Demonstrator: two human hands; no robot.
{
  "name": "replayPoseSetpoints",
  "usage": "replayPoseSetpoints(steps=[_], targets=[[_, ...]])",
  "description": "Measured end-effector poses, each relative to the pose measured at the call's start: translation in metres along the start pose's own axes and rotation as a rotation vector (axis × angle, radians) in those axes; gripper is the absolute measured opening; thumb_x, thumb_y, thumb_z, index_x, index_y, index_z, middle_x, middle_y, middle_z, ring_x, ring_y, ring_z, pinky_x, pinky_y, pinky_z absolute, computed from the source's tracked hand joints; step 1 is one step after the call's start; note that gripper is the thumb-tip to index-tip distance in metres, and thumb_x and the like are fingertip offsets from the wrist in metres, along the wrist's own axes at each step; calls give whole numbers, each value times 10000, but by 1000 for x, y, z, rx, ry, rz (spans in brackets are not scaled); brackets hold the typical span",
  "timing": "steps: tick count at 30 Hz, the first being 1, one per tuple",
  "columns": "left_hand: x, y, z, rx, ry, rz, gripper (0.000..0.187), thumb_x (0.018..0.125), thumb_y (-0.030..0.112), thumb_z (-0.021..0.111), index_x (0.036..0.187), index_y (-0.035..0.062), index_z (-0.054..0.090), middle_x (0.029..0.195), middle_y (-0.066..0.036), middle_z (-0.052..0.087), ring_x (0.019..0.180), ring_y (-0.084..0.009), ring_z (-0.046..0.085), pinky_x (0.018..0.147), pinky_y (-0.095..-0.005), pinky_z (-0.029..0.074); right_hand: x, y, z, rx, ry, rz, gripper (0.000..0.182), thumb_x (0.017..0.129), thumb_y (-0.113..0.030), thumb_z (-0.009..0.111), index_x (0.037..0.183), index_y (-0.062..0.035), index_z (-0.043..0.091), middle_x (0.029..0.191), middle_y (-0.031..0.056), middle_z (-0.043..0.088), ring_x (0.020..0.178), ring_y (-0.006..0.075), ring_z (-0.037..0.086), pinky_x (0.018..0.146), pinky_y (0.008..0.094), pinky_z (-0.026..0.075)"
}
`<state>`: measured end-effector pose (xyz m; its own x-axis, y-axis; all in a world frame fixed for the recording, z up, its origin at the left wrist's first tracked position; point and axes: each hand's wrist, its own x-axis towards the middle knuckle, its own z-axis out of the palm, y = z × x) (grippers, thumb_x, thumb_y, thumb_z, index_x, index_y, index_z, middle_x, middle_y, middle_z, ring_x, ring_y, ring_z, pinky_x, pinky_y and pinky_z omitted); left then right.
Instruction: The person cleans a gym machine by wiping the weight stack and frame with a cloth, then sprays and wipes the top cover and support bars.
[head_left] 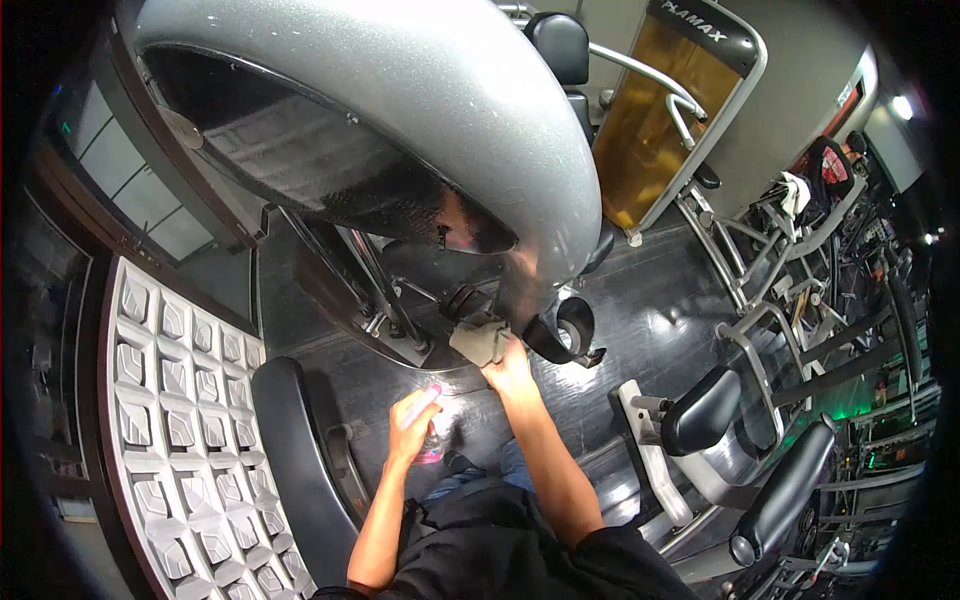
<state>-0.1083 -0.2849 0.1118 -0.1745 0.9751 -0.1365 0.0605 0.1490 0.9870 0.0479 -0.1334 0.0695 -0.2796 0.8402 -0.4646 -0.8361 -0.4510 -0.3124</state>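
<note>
A pink-and-white spray bottle [430,455] is in my left hand [410,425], whose fingers are wrapped round its upper part. My right hand [509,368] is closed on a light beige cloth [478,343]. The cloth touches a black round part [465,303] under the large silver machine housing [480,80]. Just right of my right hand is a black ring-shaped holder [566,330] on the machine. Some of my right fingers are hidden behind the cloth.
A black padded seat [290,430] stands at the left, beside a white patterned panel [190,430]. At the right are gym machines with black pads [702,410]. An amber weight-stack cover [665,110] rises at the back. A white towel [795,195] hangs on a far machine.
</note>
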Motion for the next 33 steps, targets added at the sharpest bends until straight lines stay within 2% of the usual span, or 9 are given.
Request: replayPoseSetpoints(steps=[8, 10, 11, 13, 19, 23, 26, 29, 33], targets=[[3, 16, 8, -118, 40, -58, 174, 829, 138, 639, 757, -20, 642, 681, -61, 631, 491, -122, 565, 472, -271, 427, -92, -49, 52, -133, 1, -203, 304, 977, -328, 516, 1122, -90, 636, 1104, 89, 683, 1008, 261, 665, 918, 446, 535], [5, 15, 12, -104, 11, -45, 173, 831, 139, 638, 763, -19, 644, 682, -61, 632, 492, -121, 564, 473, -270, 428, -73, -50, 27, -12, -131, -92, 286, 984, -268, 453, 1120, -80, 620, 1062, 113, 679, 972, 293, 665, 879, 471, 548], [7, 14, 14, -89, -15, -28, 172, 834, 141, 637, 769, -19, 646, 684, -61, 632, 493, -120, 564, 475, -270, 429, -68, -44, 24, -65, 56, -59, 313, 983, -284, 448, 1126, -63, 618, 1100, 133, 672, 1002, 323, 658, 902, 507, 535], [8, 16, 19, -91, -25, -25, 168, 835, 140, 637, 775, -17, 649, 684, -59, 631, 494, -119, 563, 476, -270, 429, -42, -28, -19, -49, -57, 40, 356, 984, -307, 439, 1146, -41, 610, 1150, 159, 655, 1033, 368, 646, 925, 551, 516], [6, 14, 19, -79, -50, 2, 220, 860, 196, 628, 814, -18, 643, 731, -68, 637, 503, -125, 554, 476, -267, 421, -31, -26, -19, -107, 103, -19, 423, 1025, -329, 350, 1229, -9, 536, 1177, 218, 623, 1067, 400, 631, 910, 575, 526], [6, 13, 16, -91, -43, -5, 147, 851, 126, 631, 803, -11, 654, 708, -51, 632, 514, -113, 563, 481, -270, 429, -66, -42, 38, -137, 104, -153, 346, 1040, -268, 385, 1213, -9, 535, 1203, 187, 616, 1086, 355, 632, 917, 520, 535], [4, 24, 15, -109, -33, -27, 148, 855, 129, 634, 801, -8, 649, 699, -48, 625, 513, -112, 560, 481, -272, 429, -106, -48, 88, -297, 97, -359, 269, 1031, -171, 459, 1276, -70, 504, 1252, 87, 577, 1124, 202, 586, 959, 346, 487], [6, 25, 13, -108, -12, 4, 154, 863, 131, 630, 795, -6, 643, 678, -39, 611, 507, -108, 560, 479, -267, 425, -123, -60, 94, -370, -21, -478, 307, 1019, -193, 505, 1299, -70, 477, 1212, 67, 574, 1130, 179, 560, 965, 330, 459], [6, 42, 11, -121, -10, 11, 149, 866, 122, 631, 789, -6, 635, 669, -31, 600, 501, -102, 560, 478, -261, 419, -130, -69, 87, -900, 286, -970, 313, 990, -200, 554, 1228, -16, 466, 1176, 134, 559, 1115, 237, 536, 986, 369, 407]])
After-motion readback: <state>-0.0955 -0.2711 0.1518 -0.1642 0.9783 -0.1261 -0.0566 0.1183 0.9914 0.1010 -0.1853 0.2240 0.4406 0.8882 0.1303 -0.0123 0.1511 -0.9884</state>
